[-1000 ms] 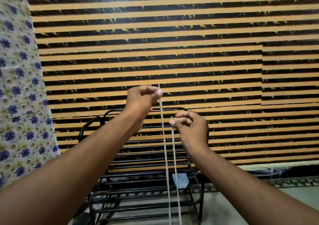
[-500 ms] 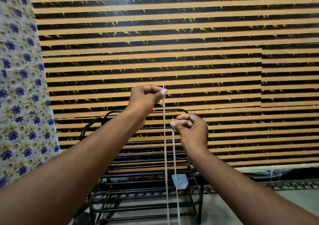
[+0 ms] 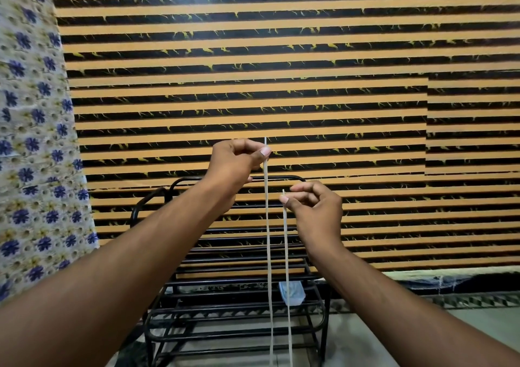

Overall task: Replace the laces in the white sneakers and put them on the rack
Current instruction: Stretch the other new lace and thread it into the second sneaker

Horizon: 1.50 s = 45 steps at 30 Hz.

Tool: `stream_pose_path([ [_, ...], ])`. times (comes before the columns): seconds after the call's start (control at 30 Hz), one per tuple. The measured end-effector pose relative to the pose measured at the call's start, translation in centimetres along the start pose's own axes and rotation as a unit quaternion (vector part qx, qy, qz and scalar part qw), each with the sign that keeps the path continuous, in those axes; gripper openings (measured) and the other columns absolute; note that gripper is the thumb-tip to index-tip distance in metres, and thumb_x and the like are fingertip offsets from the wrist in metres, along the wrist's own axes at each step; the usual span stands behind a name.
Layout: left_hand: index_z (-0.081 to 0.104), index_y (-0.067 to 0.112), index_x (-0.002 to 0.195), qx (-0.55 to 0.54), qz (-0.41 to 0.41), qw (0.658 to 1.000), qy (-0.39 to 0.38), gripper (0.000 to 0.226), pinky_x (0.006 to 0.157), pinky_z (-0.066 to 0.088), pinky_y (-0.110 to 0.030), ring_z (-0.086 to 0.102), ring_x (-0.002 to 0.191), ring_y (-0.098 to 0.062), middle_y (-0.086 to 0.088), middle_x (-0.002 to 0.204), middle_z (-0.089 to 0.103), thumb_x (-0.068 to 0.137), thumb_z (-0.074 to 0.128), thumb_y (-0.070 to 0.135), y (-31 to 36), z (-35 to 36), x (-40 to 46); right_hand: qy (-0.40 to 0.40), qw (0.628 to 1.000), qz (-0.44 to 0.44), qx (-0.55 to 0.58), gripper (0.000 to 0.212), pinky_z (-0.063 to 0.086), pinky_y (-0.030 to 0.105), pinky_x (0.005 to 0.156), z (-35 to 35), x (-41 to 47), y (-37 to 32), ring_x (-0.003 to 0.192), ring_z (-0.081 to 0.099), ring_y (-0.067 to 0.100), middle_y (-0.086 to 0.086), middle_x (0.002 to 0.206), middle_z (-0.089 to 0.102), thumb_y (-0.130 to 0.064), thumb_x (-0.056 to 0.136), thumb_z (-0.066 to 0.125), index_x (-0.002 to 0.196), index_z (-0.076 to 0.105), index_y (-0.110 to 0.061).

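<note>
Two strands of a white lace point(image 3: 268, 254) hang straight down from my raised hands and leave the frame at the bottom. My left hand point(image 3: 237, 162) pinches the left strand near its tip, higher up. My right hand point(image 3: 315, 211) pinches the tip of the right strand, lower and to the right. Behind the strands stands a black metal shoe rack point(image 3: 230, 290) with several tiers. No sneakers are in view.
A small pale blue piece point(image 3: 292, 293) lies on a middle tier of the rack. An orange-and-black striped wall point(image 3: 281, 71) fills the background. A flowered cloth point(image 3: 31, 141) hangs at the left. Pale floor point(image 3: 365, 335) shows at the lower right.
Both hands have stayed raised with the lace ends pinched; they shifted only slightly right in view.
</note>
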State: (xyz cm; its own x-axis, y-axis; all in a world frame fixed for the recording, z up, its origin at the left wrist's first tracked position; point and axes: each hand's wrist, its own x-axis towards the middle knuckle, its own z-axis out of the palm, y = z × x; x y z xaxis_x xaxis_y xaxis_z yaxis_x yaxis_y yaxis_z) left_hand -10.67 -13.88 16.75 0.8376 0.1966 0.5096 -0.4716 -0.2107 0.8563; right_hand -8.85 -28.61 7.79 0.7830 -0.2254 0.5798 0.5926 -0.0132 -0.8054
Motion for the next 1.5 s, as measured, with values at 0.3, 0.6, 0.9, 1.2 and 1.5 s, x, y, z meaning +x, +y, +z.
stream_pose_path([
  [0.3, 0.067, 0.000, 0.109, 0.061, -0.024, 0.990, -0.124, 0.014, 0.078, 0.060, -0.032, 0.073, 0.081, -0.016, -0.011, 0.087, 0.077, 0.103, 0.061, 0.012, -4.1, -0.7, -2.2, -0.052, 0.998, 0.027, -0.034, 0.013, 0.061, 0.036, 0.063, -3.9, 0.7, 2.0, 0.072, 0.076, 0.023, 0.010, 0.086, 0.067, 0.005, 0.097, 0.058, 0.093, 0.061, -0.007],
  [0.6, 0.051, -0.002, 0.104, 0.067, -0.099, 0.971, -0.206, 0.017, 0.060, 0.058, -0.027, 0.071, 0.065, -0.022, -0.024, 0.079, 0.074, 0.100, 0.066, 0.005, -14.7, 1.3, -7.6, -0.081, 0.948, -0.011, -0.308, 0.022, 0.043, 0.016, 0.062, -7.3, -4.9, 11.7, 0.085, 0.060, 0.012, -0.004, 0.088, 0.064, -0.003, 0.093, 0.057, 0.085, 0.060, -0.023],
  [0.9, 0.066, -0.004, 0.078, 0.090, -0.157, 0.945, -0.272, 0.017, 0.058, 0.056, -0.036, 0.067, 0.062, -0.028, -0.020, 0.069, 0.068, 0.093, 0.066, -0.012, -29.9, 2.3, -13.0, -0.250, 0.898, 0.000, -0.362, 0.036, 0.047, 0.044, 0.071, -7.4, -12.9, 23.1, 0.083, 0.050, 0.018, -0.007, 0.085, 0.050, 0.003, 0.073, 0.045, 0.087, 0.044, -0.030],
  [1.2, 0.074, 0.030, 0.080, 0.386, -0.153, 0.821, -0.393, 0.023, 0.076, 0.056, -0.029, 0.069, 0.083, -0.008, 0.009, 0.079, 0.074, 0.074, 0.060, 0.012, -41.6, 2.1, -19.0, -0.391, 0.769, 0.167, -0.477, 0.014, 0.034, 0.034, 0.085, -7.7, -19.7, 33.9, 0.119, 0.049, 0.018, -0.009, 0.106, 0.057, -0.020, 0.088, 0.055, 0.095, 0.065, -0.026],
  [1.5, 0.066, 0.027, 0.101, 0.551, -0.083, 0.723, -0.408, 0.038, 0.090, 0.040, -0.038, 0.062, 0.114, -0.021, 0.006, 0.104, 0.071, 0.079, 0.070, 0.058, -45.1, 4.6, -22.7, -0.358, 0.786, 0.233, -0.446, 0.021, 0.045, 0.036, 0.093, -6.9, -22.7, 38.1, 0.115, 0.058, 0.025, -0.001, 0.113, 0.066, -0.037, 0.089, 0.070, 0.104, 0.066, -0.023],
])
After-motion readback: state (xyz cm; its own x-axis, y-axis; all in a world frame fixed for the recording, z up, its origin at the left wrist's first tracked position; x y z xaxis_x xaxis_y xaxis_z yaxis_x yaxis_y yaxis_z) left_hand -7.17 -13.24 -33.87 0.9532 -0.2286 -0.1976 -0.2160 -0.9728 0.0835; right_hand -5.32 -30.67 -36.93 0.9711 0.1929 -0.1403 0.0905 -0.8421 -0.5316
